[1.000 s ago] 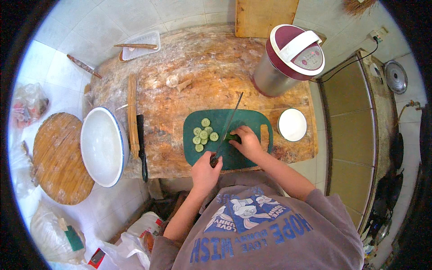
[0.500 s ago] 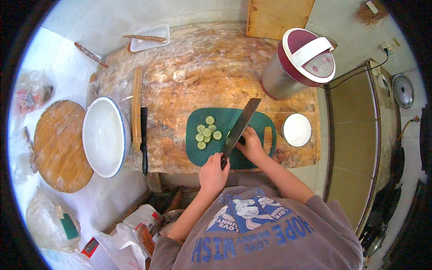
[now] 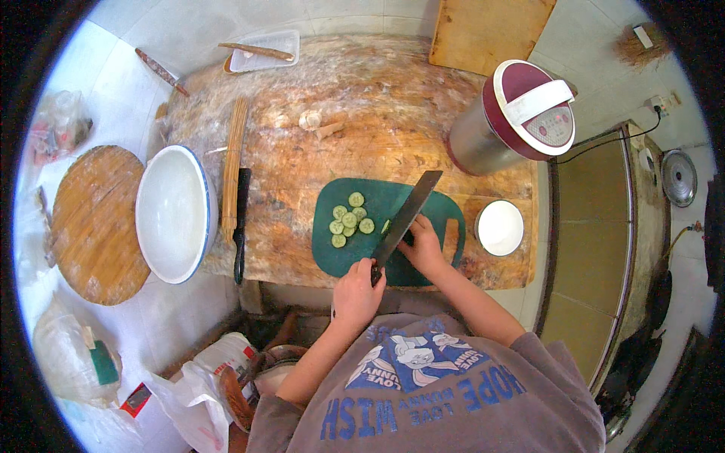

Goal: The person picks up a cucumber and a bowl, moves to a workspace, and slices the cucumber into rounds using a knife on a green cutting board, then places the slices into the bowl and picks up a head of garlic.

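My left hand [image 3: 358, 296] is closed round the handle of a kitchen knife [image 3: 411, 205], its broad dark blade slanting up to the right over a green cutting board [image 3: 332, 260]. Just right of the blade, my right hand [image 3: 423, 248] curls its fingers round a cucumber on the board. Most of that cucumber is hidden by the fingers and blade; a sliver of pale green [image 3: 386, 226] shows at the blade's left side. Several round cucumber slices [image 3: 349, 219] lie in a loose cluster on the board's left half.
A white bowl [image 3: 500, 228] stands right of the board, with a soymilk maker [image 3: 495, 124] behind. Leftward lie a second knife [image 3: 241, 219], a bundle of sticks [image 3: 235, 166] and a large white basin [image 3: 173, 215]. A white tray [image 3: 285, 51] sits at the back.
The view has tilted slightly, so the table's objects shift in the picture. Both hands keep their grips, and the knife stays nearly in the same place over the board.
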Demonstrator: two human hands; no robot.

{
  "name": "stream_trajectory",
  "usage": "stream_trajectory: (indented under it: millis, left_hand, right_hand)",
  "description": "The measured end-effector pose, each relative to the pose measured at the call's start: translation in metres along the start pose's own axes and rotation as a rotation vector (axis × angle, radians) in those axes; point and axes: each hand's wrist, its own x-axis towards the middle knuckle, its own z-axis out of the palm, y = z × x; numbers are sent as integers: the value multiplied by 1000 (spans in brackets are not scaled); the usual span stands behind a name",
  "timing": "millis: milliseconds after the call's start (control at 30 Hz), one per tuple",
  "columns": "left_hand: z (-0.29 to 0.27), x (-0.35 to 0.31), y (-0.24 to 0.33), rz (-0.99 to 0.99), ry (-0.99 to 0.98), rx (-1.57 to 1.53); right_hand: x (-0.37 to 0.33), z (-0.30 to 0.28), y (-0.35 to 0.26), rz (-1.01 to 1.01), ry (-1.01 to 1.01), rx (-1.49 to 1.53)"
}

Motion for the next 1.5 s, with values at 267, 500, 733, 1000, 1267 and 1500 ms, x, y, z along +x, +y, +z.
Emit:
stream_trajectory:
  millis: [267,500,733,1000,1267,1500]
  left_hand:
    - [-10,3,4,-22,-83,25]
    - [-14,18,4,18,-138,52]
    - [16,35,-6,-32,-87,16]
    - [1,26,-8,-4,-37,-22]
    - [-9,19,-2,25,-61,-13]
    - [-8,19,-1,34,-66,-27]
  right_hand:
    - [1,-1,0,36,-54,6]
    - [-2,4,8,74,-68,-15]
    - [-3,5,7,109,-74,-42]
    - [-1,2,3,89,-43,-15]
    - [-4,5,7,83,-16,3]
    - [-5,7,10,68,-14,-18]
